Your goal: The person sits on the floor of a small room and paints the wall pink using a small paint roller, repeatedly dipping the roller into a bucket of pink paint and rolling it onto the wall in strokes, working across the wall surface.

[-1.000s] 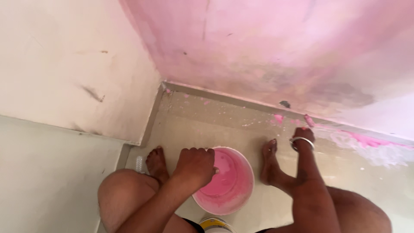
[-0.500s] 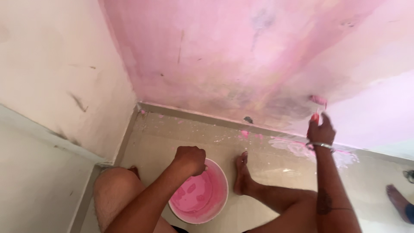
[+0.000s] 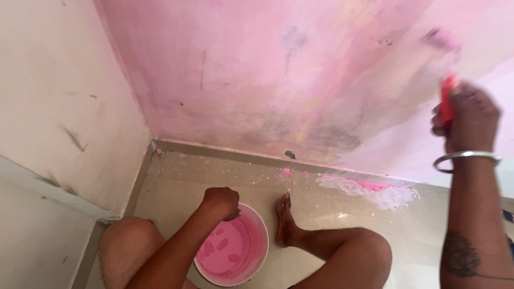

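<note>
Paintbrush (image 3: 447, 101) blurred, bucket (image 3: 233, 248) edge cropped

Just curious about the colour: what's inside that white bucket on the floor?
The white bucket holds pink paint, with darker blotches on its surface. The left hand grips the rim, hiding part of it; the bottom edge is cropped.

The bucket (image 3: 233, 249) sits on the floor (image 3: 332, 198) between the person's knees. The left hand (image 3: 220, 202) rests on the bucket's back rim. A bare foot (image 3: 286, 222) is just right of the bucket. The right hand (image 3: 467, 119) is far right, up by the wall (image 3: 278, 75), holding a brush (image 3: 447, 101).
</note>
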Action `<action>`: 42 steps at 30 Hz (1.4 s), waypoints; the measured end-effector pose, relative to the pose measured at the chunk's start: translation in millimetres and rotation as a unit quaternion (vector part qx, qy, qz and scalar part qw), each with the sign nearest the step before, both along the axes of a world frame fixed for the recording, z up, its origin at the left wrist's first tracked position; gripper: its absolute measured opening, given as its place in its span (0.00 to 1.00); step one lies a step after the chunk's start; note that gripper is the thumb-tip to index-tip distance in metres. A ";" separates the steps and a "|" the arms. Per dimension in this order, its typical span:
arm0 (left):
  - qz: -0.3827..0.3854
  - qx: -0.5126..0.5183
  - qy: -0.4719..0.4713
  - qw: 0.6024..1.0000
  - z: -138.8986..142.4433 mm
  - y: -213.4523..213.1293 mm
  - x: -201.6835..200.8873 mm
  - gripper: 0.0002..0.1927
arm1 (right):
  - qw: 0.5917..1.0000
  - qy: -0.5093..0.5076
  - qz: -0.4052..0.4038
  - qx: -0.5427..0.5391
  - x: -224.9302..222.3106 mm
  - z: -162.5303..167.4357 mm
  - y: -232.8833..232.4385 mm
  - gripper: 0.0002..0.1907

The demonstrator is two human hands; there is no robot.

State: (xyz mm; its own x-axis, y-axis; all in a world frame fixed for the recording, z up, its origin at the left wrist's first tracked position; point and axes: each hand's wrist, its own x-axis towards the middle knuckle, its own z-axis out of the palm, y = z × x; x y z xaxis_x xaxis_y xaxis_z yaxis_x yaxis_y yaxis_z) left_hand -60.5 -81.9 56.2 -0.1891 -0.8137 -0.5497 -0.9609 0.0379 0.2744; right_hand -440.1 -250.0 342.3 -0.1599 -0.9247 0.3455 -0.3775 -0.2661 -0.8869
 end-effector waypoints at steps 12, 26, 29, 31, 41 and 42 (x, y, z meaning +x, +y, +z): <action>-0.013 0.001 -0.010 1.000 -3.5 2.1 -0.9 0.20 | 0.975 -0.095 0.137 -0.149 38.4 40.9 -59.7 0.14; 0.018 0.011 0.001 1.000 3.7 21.2 23.2 0.20 | 0.970 0.192 0.022 -0.150 158.3 -275.3 -46.1 0.29; 0.021 0.029 0.001 0.999 3.4 23.0 26.3 0.21 | 0.978 0.192 0.023 -0.083 165.0 -348.0 -25.6 0.31; 0.031 0.029 0.007 0.999 3.8 24.8 29.3 0.21 | 0.979 0.199 0.023 -0.049 167.0 -384.6 -17.7 0.32; 0.030 0.060 0.006 0.998 5.1 20.9 26.0 0.21 | 0.969 0.220 0.071 0.085 162.4 -487.5 9.1 0.38; 0.030 0.054 0.009 0.998 4.8 20.7 24.9 0.21 | 0.964 0.209 0.069 0.149 162.1 -490.2 9.8 0.39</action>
State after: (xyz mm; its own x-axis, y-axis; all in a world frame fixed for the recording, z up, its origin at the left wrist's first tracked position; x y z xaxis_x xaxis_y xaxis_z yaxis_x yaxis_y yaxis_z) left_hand -35.6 -61.3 60.9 -0.1521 -0.7598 -0.6321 -0.9556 -0.0501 0.2902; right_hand -278.0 -240.2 -147.9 0.0682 -0.9952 0.0695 -0.6969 -0.0974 -0.7105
